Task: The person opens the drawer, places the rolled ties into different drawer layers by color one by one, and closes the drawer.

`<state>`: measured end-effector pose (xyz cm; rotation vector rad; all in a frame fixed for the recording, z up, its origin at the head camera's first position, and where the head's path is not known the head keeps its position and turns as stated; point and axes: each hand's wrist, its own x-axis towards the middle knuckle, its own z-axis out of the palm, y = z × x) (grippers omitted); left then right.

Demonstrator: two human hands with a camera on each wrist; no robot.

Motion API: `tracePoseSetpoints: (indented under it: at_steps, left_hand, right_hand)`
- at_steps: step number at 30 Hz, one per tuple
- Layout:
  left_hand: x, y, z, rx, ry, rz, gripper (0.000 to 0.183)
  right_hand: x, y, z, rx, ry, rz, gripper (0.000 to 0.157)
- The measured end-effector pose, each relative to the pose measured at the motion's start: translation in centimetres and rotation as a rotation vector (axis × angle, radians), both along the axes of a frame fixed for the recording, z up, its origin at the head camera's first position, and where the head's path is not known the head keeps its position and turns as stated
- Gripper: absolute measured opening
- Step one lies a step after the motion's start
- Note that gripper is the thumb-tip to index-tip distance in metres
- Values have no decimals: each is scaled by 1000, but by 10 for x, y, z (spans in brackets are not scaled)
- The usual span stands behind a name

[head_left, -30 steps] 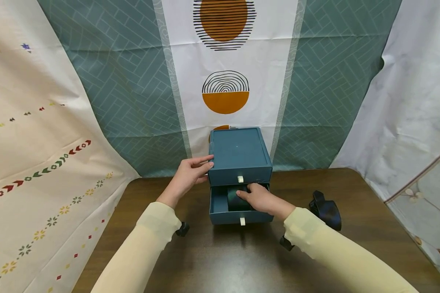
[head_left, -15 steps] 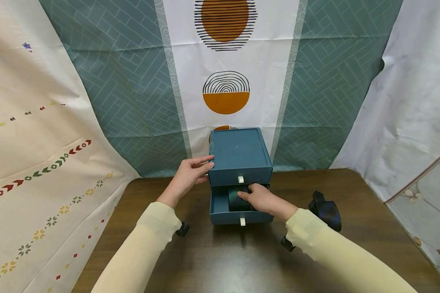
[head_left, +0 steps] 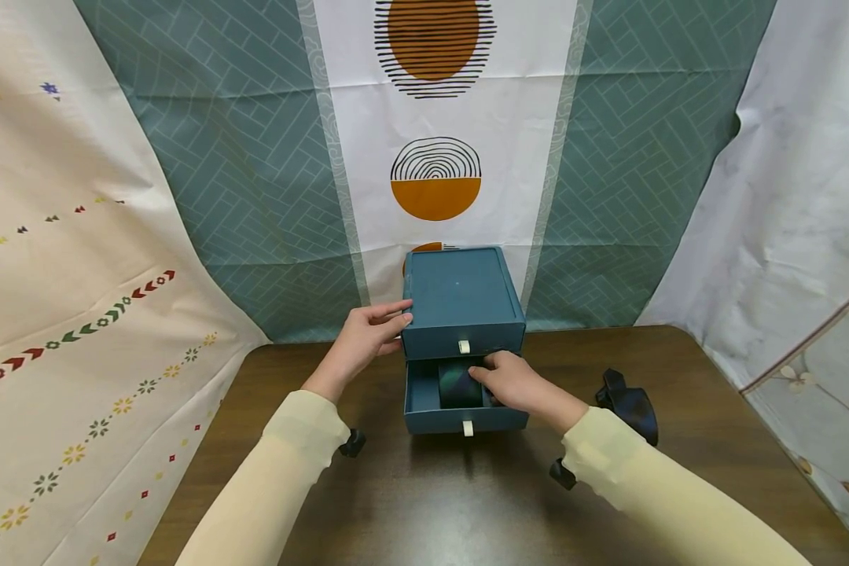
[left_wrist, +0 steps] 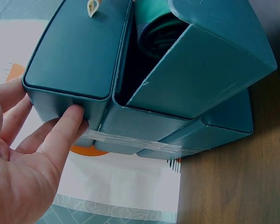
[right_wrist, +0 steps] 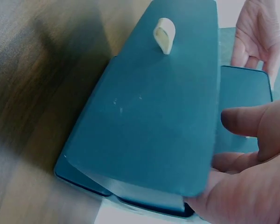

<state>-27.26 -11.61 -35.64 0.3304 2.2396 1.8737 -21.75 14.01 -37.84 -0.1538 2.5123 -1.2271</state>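
Observation:
A small blue-green drawer cabinet (head_left: 463, 287) stands on the table with its lower drawer (head_left: 431, 420) pulled out. Inside that drawer lies a rolled dark green cloth band (head_left: 458, 387); in the left wrist view its green roll (left_wrist: 151, 18) shows a dark hollow end. Straight fingers of my left hand (head_left: 363, 339) rest against the cabinet's left side near its top front corner. My right hand (head_left: 520, 387) reaches over the drawer's right side, thumb extended beside the roll. Its other fingertips are partly hidden, and I see nothing pinched between them.
A dark rolled item with a raised tab (head_left: 630, 409) lies on the brown table (head_left: 431, 503) to the right. The upper drawer (head_left: 431, 343) is closed, with a pale pull tab. Patterned cloth (head_left: 255, 196) hangs close behind the cabinet.
My right hand has shifted slightly right, its thumb leaving the face of the green roll, so more of the roll shows. The roll, cabinet and left hand stay in place.

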Motion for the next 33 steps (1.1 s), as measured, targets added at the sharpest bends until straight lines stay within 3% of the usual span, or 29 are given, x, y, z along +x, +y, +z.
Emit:
tracePoseSetpoints:
  at_steps: [7, 17, 25, 33]
  left_hand:
    - [-1, -1, 1, 2, -2, -14, 44]
    - [0, 0, 2, -3, 0, -6, 43]
    - [14, 1, 23, 10, -45, -33, 45]
    - [7, 1, 13, 14, -40, -20, 44]
  right_hand:
    - [9, 13, 11, 11, 97, -39, 33]
    - [26, 28, 10, -161, 285, -90, 25]
    - [60, 13, 27, -260, 292, -41, 13]
    - [75, 4, 24, -267, 250, 0, 13]
